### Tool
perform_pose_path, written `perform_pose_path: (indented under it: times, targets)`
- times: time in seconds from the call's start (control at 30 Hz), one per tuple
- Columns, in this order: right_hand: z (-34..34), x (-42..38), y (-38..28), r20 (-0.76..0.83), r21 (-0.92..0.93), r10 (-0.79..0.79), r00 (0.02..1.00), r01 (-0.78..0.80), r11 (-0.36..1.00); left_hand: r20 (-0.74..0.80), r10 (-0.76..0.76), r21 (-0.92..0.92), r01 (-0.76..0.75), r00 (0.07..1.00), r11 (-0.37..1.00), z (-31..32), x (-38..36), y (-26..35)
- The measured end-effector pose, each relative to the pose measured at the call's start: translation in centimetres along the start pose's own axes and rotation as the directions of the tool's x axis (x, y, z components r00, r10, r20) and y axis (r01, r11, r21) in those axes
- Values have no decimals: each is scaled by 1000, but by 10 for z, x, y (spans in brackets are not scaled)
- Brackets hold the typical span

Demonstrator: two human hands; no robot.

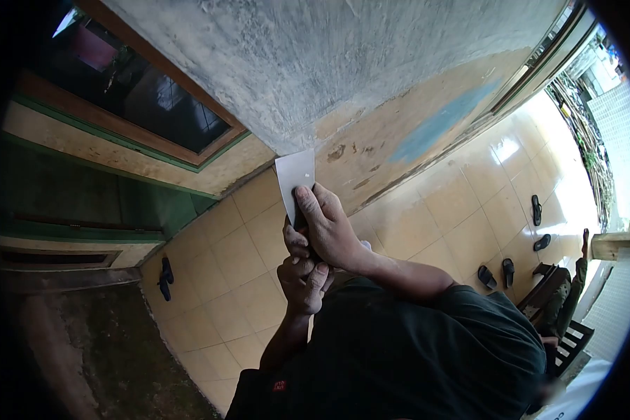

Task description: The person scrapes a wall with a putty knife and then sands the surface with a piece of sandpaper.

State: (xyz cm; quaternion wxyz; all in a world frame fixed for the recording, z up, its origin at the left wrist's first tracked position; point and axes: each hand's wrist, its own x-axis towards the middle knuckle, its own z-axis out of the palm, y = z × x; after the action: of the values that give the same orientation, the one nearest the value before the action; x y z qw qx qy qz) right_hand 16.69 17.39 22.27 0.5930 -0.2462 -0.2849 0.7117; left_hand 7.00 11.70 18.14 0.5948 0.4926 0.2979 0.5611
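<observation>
A thin, flat white plate [297, 178] points up toward the wall corner. My right hand [329, 227] grips its lower part, with the thumb pressed along its face. Just below, my left hand [304, 283] is closed against the underside of my right hand, its fingers curled and its thumb bent; what it holds is hidden. Pale dust covers the fingers of both hands. Behind the plate's top edge lies the lower part of a wall [294, 84] coated in patchy grey-white.
A brown-framed window [220, 133] is at the upper left. Bare tan wall [371, 147] with a blue patch runs right. Below are tan floor tiles [245, 245], dark sandals [507, 273] at right and footwear [165, 278] at left. A person sits near a dark bench [577, 339].
</observation>
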Motion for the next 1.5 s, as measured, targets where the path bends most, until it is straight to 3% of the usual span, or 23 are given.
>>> perform_pose_path:
  times: [0.1, 0.2, 0.3, 0.37, 0.47, 0.7, 0.77, 0.83, 0.9, 0.97, 1.03, 1.07, 1.1, 1.17, 1.23, 1.3, 1.33, 1.5]
  targets:
    - [3, 4, -10, -8, 93, 18, 1000, -17, 996, -48, -2, 57, 5, 999, 998, -1, 11, -3]
    - [2, 5, -11, 20, -45, -107, 994, 107, 993, -10, -27, 11, 27, 1000, 1000, -5, 11, -5]
    - [1, -1, 6, 2, -75, -62, 998, 62, 995, -74, -69, 88, 75, 995, 993, -4, -5, -6]
    - [3, 3, -8, -18, -45, -47, 999, 46, 998, -80, -104, 30, 106, 991, 994, 0, 0, -6]
    - [3, 0, -18, -44, -29, 10, 999, -11, 1000, 18, 35, 178, -37, 999, 983, -3, 8, -10]
    - [-3, 0, -18, 8, -50, 2, 1000, -2, 999, -124, -104, 41, 110, 987, 993, 13, 5, 0]
    - [-2, -3, -31, 1, -25, 101, 995, -101, 995, -13, 6, 228, -3, 1000, 974, 5, 5, -5]
    - [1, -3, -21, -9, -16, 85, 996, -86, 996, -10, 21, 226, -18, 1000, 974, 6, 2, 1]
    - [4, -2, -9, -5, -39, -44, 999, 44, 998, -120, -83, 96, 95, 989, 991, 16, 4, 14]
    - [-2, -1, -22, 7, -44, -25, 1000, 26, 999, -121, -118, 93, 129, 986, 987, 16, 5, 8]
    - [-10, -1, -34, 10, -49, 105, 994, -104, 993, -15, 26, 290, -20, 1000, 957, 12, 11, -2]
    - [-10, 0, -31, 16, -65, 75, 997, -74, 995, 19, 54, 308, -57, 998, 950, 6, 11, -6]
    - [-7, -1, -25, 16, -66, 80, 997, -79, 995, 14, 53, 307, -55, 998, 950, 6, 8, 0]
    - [5, -1, -13, -13, -28, -43, 999, 43, 999, -74, -108, 126, 117, 991, 985, 11, 4, 17]
    - [6, 1, -18, -13, 23, -34, 999, 34, 999, -84, -93, 117, 103, 992, 988, 13, 9, 15]
    - [-1, 4, -24, -25, 21, -39, 999, 39, 999, 30, 15, 250, -22, 999, 968, 11, 18, 9]
    - [-2, 4, -30, -41, -18, 13, 999, -14, 1000, 18, -6, 236, 2, 1000, 972, 15, 21, 11]
    - [8, 3, -11, -29, 65, -20, 999, 22, 998, -6, -66, 185, 66, 998, 980, 6, 9, 20]
